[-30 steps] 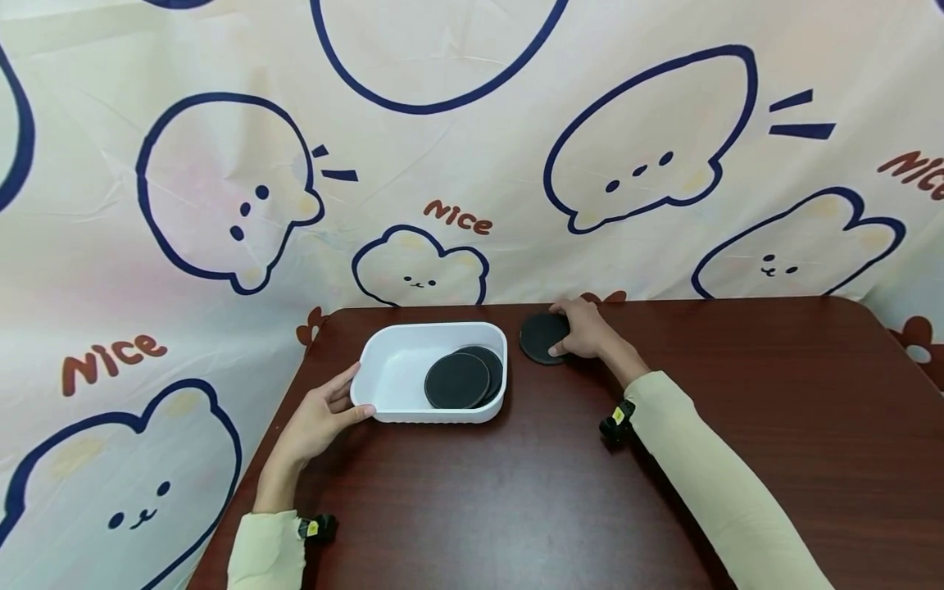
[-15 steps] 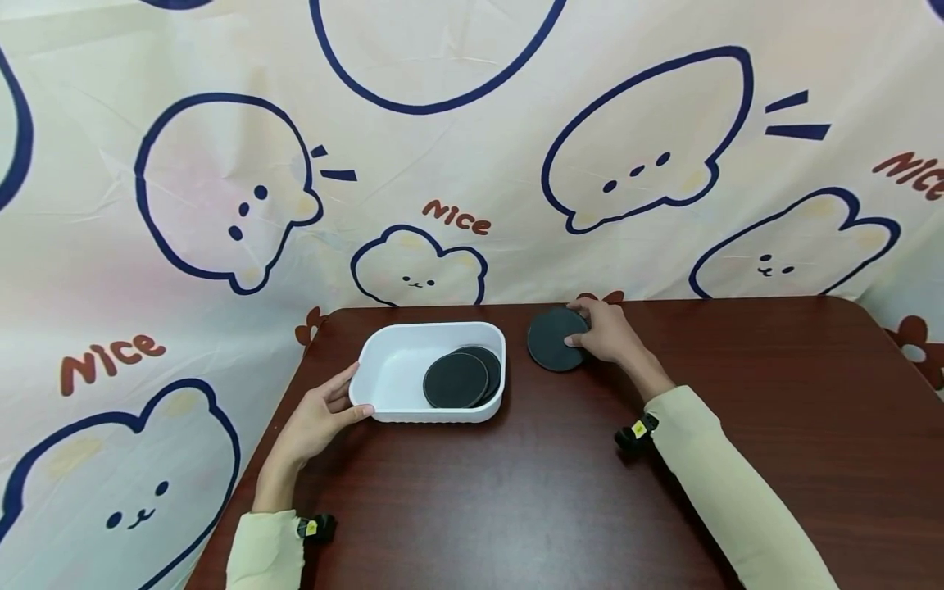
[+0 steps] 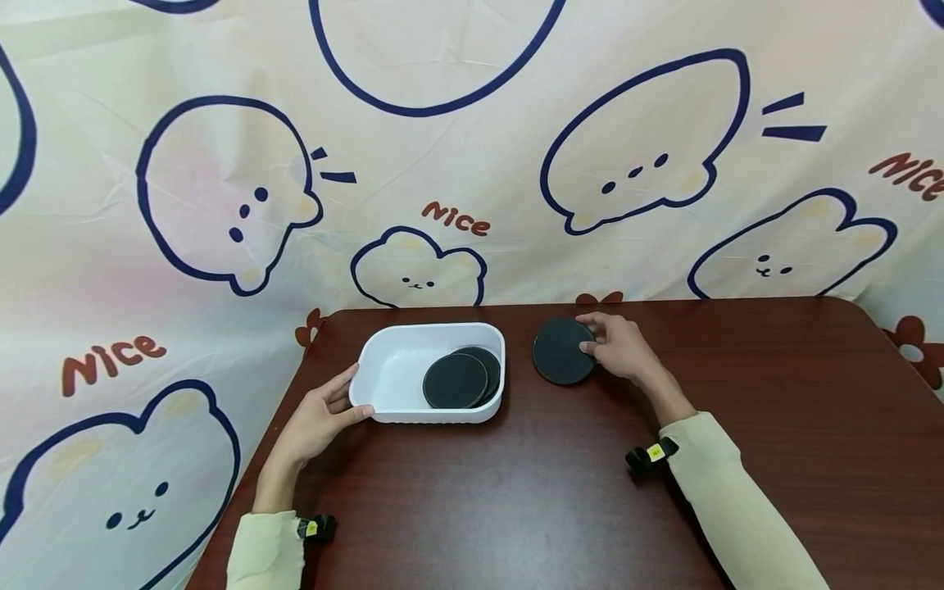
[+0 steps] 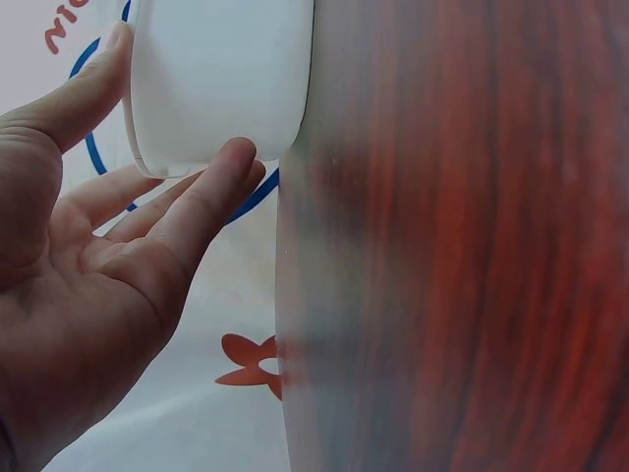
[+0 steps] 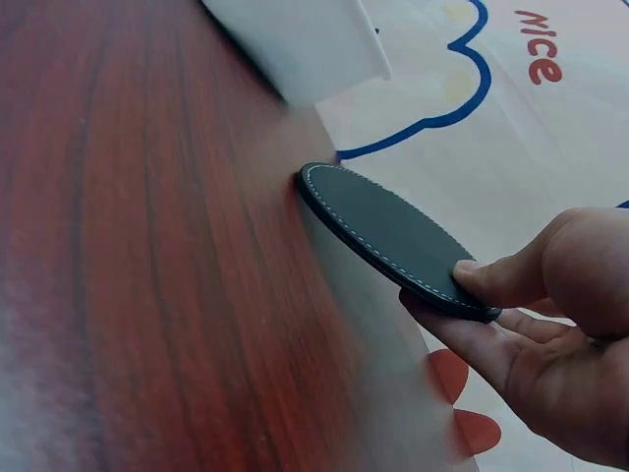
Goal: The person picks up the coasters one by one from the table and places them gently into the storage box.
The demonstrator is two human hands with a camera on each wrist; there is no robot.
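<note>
A round black coaster (image 3: 562,352) with pale stitching round its edge is pinched in my right hand (image 3: 623,348). In the right wrist view the thumb lies on top of this coaster (image 5: 393,231) and fingers are beneath it; it is tilted, its far edge close to the table. To its left stands a white rectangular plastic basin (image 3: 391,373). My left hand (image 3: 319,418) holds the basin's left end, thumb at the front corner and fingers round the side. Inside, at the right, black coasters (image 3: 456,381) lie overlapping, the lower one partly hidden.
Everything is on a dark reddish-brown wooden table (image 3: 516,508). Right behind its back edge hangs a pale cloth (image 3: 509,164) with blue cartoon bears. A small black camera is strapped at each wrist, over light green sleeves (image 3: 737,500).
My right hand, with the coaster, has moved a little to the right and nearer to me, away from the basin. My left hand and the basin have stayed in place.
</note>
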